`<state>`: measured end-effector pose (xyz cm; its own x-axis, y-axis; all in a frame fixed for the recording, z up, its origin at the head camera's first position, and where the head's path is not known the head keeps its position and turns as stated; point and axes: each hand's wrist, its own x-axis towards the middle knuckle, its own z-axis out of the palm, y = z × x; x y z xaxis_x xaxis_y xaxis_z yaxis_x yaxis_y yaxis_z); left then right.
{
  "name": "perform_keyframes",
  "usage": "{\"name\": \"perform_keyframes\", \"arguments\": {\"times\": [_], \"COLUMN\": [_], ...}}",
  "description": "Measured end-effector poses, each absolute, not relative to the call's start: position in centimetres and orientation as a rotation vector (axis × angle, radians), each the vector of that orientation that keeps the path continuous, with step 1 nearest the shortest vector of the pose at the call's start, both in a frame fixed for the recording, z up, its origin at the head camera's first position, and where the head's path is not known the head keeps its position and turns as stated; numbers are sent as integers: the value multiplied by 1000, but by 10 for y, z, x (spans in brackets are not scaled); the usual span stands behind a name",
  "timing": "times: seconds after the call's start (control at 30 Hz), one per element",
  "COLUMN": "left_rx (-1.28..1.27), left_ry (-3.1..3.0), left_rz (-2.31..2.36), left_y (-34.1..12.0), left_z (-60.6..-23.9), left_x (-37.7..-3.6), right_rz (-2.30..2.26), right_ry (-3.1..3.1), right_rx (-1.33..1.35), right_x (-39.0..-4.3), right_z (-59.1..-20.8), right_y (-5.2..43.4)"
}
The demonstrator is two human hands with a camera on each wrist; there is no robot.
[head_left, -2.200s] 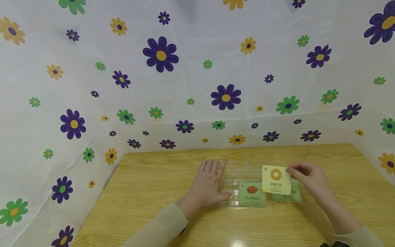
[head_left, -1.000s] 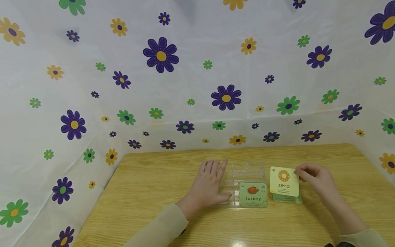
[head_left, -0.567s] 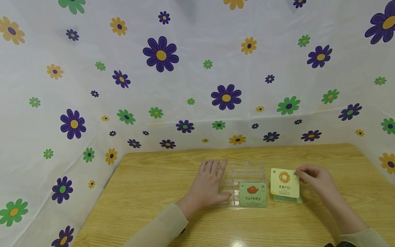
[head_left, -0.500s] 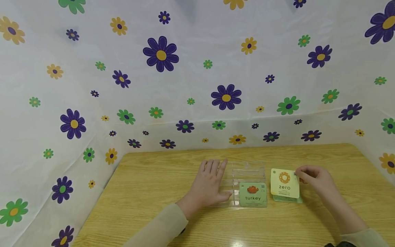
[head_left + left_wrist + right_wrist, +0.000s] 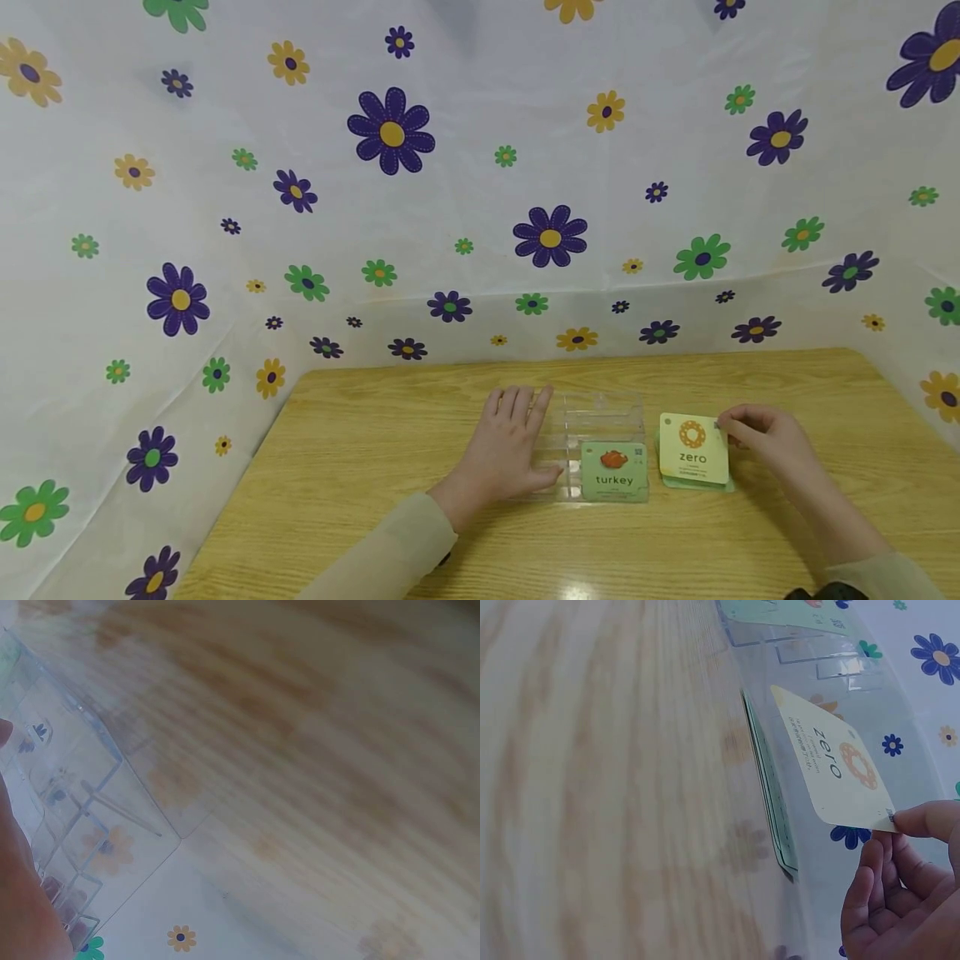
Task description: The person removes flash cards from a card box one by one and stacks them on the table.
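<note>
"Zero" card (image 5: pixel 693 448), pale yellow with an orange ring, hangs tilted just above a green card stack (image 5: pixel 771 796) on the desk (image 5: pixel 360 450), pinched at its far right corner in the grip of the right hand (image 5: pixel 765 437). Left of it, a "turkey" card (image 5: pixel 614 472) leans at a clear plastic case (image 5: pixel 600 414). The left hand (image 5: pixel 510 450) rests flat, fingers straight, against the case's left side.

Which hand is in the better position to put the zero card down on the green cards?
Right. The right hand already pinches the zero card just above the green cards; the left hand lies flat by the clear box.
</note>
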<state>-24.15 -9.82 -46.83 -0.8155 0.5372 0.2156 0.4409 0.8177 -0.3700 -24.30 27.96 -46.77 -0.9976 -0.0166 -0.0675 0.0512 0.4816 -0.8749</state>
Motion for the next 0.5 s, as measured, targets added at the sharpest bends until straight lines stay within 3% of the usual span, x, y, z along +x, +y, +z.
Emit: {"name": "perform_keyframes", "arguments": {"times": [0.5], "left_rx": [-747], "left_ry": [-2702], "left_rz": [417], "left_y": [-98], "left_z": [-467], "left_x": [-242], "right_rz": [-1472], "right_ry": [2707], "right_rx": [-14], "right_x": [-249], "right_z": [-474], "right_y": [285]}}
